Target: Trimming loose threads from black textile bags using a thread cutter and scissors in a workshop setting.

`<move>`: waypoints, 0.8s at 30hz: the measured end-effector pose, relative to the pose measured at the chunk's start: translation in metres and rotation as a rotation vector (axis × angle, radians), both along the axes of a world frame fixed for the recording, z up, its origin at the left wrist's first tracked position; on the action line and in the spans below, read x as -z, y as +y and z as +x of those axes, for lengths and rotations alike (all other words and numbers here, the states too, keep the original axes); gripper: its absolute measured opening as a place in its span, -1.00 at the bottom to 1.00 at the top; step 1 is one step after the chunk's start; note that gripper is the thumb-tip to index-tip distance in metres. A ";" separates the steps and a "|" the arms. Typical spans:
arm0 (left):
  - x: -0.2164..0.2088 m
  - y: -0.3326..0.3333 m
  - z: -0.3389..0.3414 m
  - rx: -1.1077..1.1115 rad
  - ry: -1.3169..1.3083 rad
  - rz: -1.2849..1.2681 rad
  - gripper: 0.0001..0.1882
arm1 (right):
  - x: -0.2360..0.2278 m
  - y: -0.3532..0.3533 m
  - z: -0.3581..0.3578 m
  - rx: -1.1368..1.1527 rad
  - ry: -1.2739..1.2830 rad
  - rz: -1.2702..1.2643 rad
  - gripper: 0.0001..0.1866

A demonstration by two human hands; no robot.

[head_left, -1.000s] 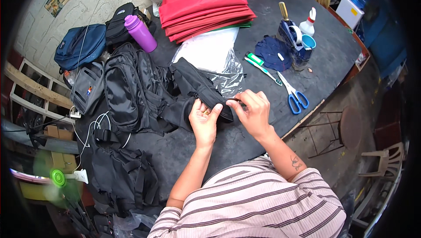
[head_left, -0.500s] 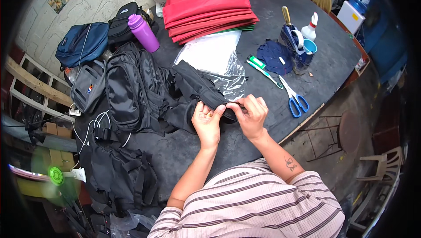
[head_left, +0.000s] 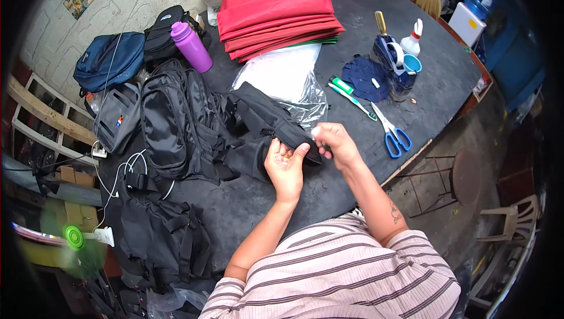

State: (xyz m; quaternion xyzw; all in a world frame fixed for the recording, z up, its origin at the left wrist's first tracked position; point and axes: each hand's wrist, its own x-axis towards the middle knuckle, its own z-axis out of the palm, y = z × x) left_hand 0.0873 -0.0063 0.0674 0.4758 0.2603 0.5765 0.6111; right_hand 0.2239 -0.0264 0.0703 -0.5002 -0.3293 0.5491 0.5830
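A long black fabric bag piece (head_left: 264, 110) lies on the dark table in front of me, with its near end raised. My left hand (head_left: 286, 169) grips that end from the near side, thumb on top and fingers curled underneath. Just right of the end, my right hand (head_left: 336, 144) is closed with its fingertips pinched together. Whatever is in that pinch is too small to make out. More black cloth (head_left: 247, 157) bunches to the left of my left hand. A clear plastic sheet over white material (head_left: 279, 75) lies just beyond the bag piece.
Blue-handled scissors (head_left: 398, 139), a toothbrush (head_left: 352, 100) and a navy cloth (head_left: 365, 78) lie to the right. Folded red fabric (head_left: 276, 19) is stacked at the back. Left are a purple bottle (head_left: 192, 47), a black backpack (head_left: 167, 122) and white cables (head_left: 121, 172).
My right hand has drawn slightly away from the end of the bag piece, and its fingers have curled in. The left hand has shifted a little right, keeping its grip.
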 end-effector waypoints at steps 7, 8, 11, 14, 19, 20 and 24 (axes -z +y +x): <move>0.008 0.008 -0.008 0.040 0.003 -0.032 -0.69 | 0.003 -0.006 0.000 0.292 -0.372 0.196 -0.77; 0.004 0.008 -0.006 0.044 -0.016 -0.060 -0.70 | 0.008 -0.009 -0.005 0.407 -0.627 0.265 -0.76; 0.003 0.008 -0.006 0.045 -0.028 -0.076 -0.71 | -0.006 -0.015 -0.021 0.521 -0.829 0.366 -0.76; 0.005 0.008 -0.008 0.054 -0.022 -0.071 -0.71 | -0.001 -0.015 -0.021 0.584 -1.144 0.434 -0.77; 0.007 0.007 -0.008 0.045 -0.021 -0.054 -0.72 | -0.002 -0.016 -0.025 0.633 -1.200 0.495 -0.76; 0.008 0.007 -0.007 0.044 -0.013 -0.040 -0.72 | -0.005 -0.016 -0.026 0.631 -1.199 0.497 -0.76; 0.005 0.006 -0.006 0.038 -0.010 -0.047 -0.74 | -0.014 -0.020 -0.026 0.608 -1.279 0.507 -0.80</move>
